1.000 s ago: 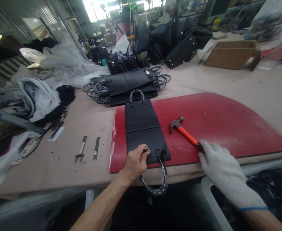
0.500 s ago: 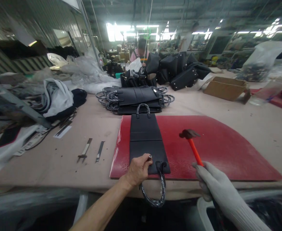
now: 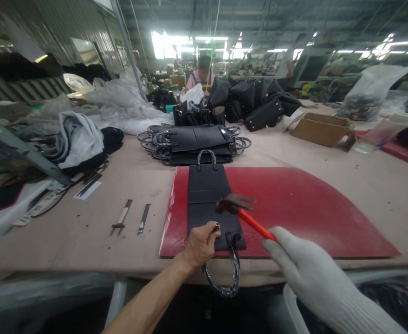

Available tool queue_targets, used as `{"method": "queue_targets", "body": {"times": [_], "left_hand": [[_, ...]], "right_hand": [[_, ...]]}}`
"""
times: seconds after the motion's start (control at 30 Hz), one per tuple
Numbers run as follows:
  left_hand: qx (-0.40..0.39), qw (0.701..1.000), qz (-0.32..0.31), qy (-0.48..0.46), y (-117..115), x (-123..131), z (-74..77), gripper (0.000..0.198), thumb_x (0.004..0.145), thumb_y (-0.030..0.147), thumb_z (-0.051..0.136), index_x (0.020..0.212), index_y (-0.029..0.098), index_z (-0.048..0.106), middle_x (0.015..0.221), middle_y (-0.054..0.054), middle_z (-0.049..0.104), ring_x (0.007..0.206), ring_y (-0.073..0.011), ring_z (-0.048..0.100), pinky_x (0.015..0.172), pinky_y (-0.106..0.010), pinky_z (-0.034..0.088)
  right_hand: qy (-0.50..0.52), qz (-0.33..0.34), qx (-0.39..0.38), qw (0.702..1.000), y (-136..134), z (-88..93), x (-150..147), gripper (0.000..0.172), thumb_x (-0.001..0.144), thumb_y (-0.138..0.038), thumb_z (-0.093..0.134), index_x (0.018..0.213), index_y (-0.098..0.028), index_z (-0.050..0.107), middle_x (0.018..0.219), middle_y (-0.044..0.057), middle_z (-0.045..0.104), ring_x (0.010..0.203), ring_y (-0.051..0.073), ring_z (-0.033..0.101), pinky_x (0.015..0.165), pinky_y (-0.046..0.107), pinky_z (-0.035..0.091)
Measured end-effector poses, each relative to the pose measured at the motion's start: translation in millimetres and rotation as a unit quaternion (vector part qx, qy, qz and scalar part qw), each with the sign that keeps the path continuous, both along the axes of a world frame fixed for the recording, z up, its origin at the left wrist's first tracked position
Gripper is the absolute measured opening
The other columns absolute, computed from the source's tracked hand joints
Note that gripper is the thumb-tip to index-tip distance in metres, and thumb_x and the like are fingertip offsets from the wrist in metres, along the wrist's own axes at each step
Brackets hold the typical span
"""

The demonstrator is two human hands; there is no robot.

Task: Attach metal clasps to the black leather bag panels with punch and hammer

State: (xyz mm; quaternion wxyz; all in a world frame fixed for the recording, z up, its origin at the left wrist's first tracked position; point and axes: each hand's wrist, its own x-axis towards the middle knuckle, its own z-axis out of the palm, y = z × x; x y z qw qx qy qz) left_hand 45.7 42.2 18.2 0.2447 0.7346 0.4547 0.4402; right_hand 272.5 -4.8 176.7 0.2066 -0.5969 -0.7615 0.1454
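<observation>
Panel [image 3: 207, 178]: black, creased across, wrapped handles [image 3: 236, 269] both ends
My left grip [image 3: 201, 243]: closed round metal rod [image 3: 217, 226]
My right grip [image 3: 303, 260]: closed on hammer [image 3: 255, 223]

Runs far back past a ribbed grey-green metal wall [image 3: 50, 35] on the left and a slanting grey metal post [image 3: 123, 32], under a dim grey-green ceiling [image 3: 259, 18]. Brightens at the far end with glaring white windows [image 3: 167, 45] and long white tube lights [image 3: 204, 38]. Spreads forward into a broad pinkish-beige tabletop [image 3: 329, 160], with a dark rectangular panel [image 3: 313, 67], perhaps a cabinet front, blurred at the back right.
</observation>
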Motion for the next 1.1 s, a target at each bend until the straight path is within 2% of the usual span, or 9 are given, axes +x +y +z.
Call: {"method": "queue_targets", "body": {"times": [0.1, 0.3, 0.47, 0.53, 0.67, 0.8, 0.87, 0.93, 1.1], "left_hand": [[-0.003, 1.000, 0.005, 0.008, 0.0, -0.6, -0.3, 0.012, 0.098, 0.019, 0.050, 0.095, 0.022, 0.061, 0.084, -0.003, 0.073, 0.074, -0.0158, 0.072, 0.069, -0.024, 0.053], [0.012, 1.000, 0.009, 0.015, -0.7, -0.2, -0.2, 0.013, 0.096, 0.017, 0.050, 0.097, 0.022, 0.062, 0.079, -0.002, 0.072, 0.070, -0.0161, 0.071, 0.065, -0.024, 0.052], [0.007, 1.000, 0.011, 0.029, -0.3, -1.0, -2.2, 0.012, 0.097, 0.018, 0.052, 0.094, 0.022, 0.062, 0.083, -0.003, 0.073, 0.073, -0.0164, 0.072, 0.068, -0.024, 0.052], [0.010, 0.999, 0.008, 0.035, 0.6, -1.7, -4.1, 0.012, 0.097, 0.018, 0.051, 0.096, 0.022, 0.062, 0.082, -0.003, 0.072, 0.072, -0.0170, 0.071, 0.067, -0.025, 0.052], [0.015, 0.999, -0.003, 0.034, 1.0, -2.6, -5.5, 0.012, 0.097, 0.018, 0.050, 0.098, 0.022, 0.062, 0.080, -0.002, 0.071, 0.071, -0.0168, 0.071, 0.066, -0.024, 0.051], [0.002, 1.000, -0.003, 0.015, -0.9, -2.0, -1.9, 0.013, 0.098, 0.018, 0.050, 0.092, 0.022, 0.061, 0.081, -0.003, 0.071, 0.071, -0.0161, 0.071, 0.067, -0.024, 0.052], [-0.002, 1.000, -0.006, 0.007, -1.3, -1.6, 0.2, 0.014, 0.098, 0.018, 0.051, 0.090, 0.022, 0.061, 0.080, -0.002, 0.071, 0.072, -0.0159, 0.071, 0.068, -0.024, 0.052], [-0.004, 1.000, -0.010, 0.000, -1.1, -1.3, 1.5, 0.014, 0.098, 0.017, 0.051, 0.089, 0.022, 0.062, 0.079, -0.002, 0.071, 0.072, -0.0156, 0.071, 0.068, -0.023, 0.052], [0.013, 1.000, -0.008, -0.014, -0.7, -2.2, 0.7, 0.014, 0.098, 0.019, 0.053, 0.094, 0.021, 0.066, 0.084, -0.004, 0.074, 0.076, -0.0165, 0.072, 0.072, -0.025, 0.055]], "right_hand": [[0.066, -0.036, 0.048, 0.996, -1.1, 6.6, -3.4, 0.038, 0.101, -0.055, 0.035, 0.088, -0.028, 0.058, 0.057, 0.000, 0.059, 0.048, 0.019, 0.056, 0.049, 0.031, 0.040], [-0.063, 0.003, -0.009, 0.998, -0.1, -3.5, 4.0, 0.034, 0.092, -0.053, 0.044, 0.072, -0.027, 0.055, 0.059, 0.006, 0.066, 0.051, 0.024, 0.062, 0.049, 0.033, 0.039], [0.075, -0.047, 0.060, 0.994, -10.4, 5.3, 3.8, 0.037, 0.101, -0.056, 0.036, 0.095, -0.028, 0.060, 0.072, 0.006, 0.071, 0.057, 0.023, 0.065, 0.053, 0.033, 0.046], [0.013, -0.027, 0.036, 0.999, -11.5, -4.9, 4.2, 0.039, 0.098, -0.057, 0.036, 0.089, -0.027, 0.060, 0.069, 0.008, 0.070, 0.058, 0.026, 0.066, 0.054, 0.035, 0.046], [-0.137, 0.001, -0.096, 0.986, -4.8, -31.4, 17.9, 0.036, 0.095, -0.053, 0.038, 0.083, -0.027, 0.060, 0.070, 0.008, 0.072, 0.065, 0.029, 0.070, 0.059, 0.037, 0.046], [-0.179, -0.069, -0.116, 0.975, 9.8, -54.1, 45.0, 0.033, 0.099, -0.048, 0.034, 0.087, -0.026, 0.056, 0.073, 0.007, 0.071, 0.074, 0.030, 0.072, 0.063, 0.037, 0.046], [-0.218, -0.130, -0.103, 0.962, 20.2, -69.4, 58.1, 0.036, 0.100, -0.048, 0.032, 0.093, -0.024, 0.059, 0.075, 0.009, 0.071, 0.074, 0.032, 0.072, 0.061, 0.038, 0.046], [-0.233, -0.157, -0.060, 0.958, 30.7, -85.8, 65.2, 0.040, 0.102, -0.043, 0.031, 0.105, -0.020, 0.063, 0.091, 0.014, 0.073, 0.079, 0.032, 0.072, 0.064, 0.040, 0.049], [-0.159, -0.085, 0.120, 0.976, 40.2, -112.9, 33.1, 0.042, 0.099, -0.038, 0.043, 0.128, -0.014, 0.062, 0.129, 0.021, 0.064, 0.116, 0.035, 0.063, 0.098, 0.052, 0.051]]}}
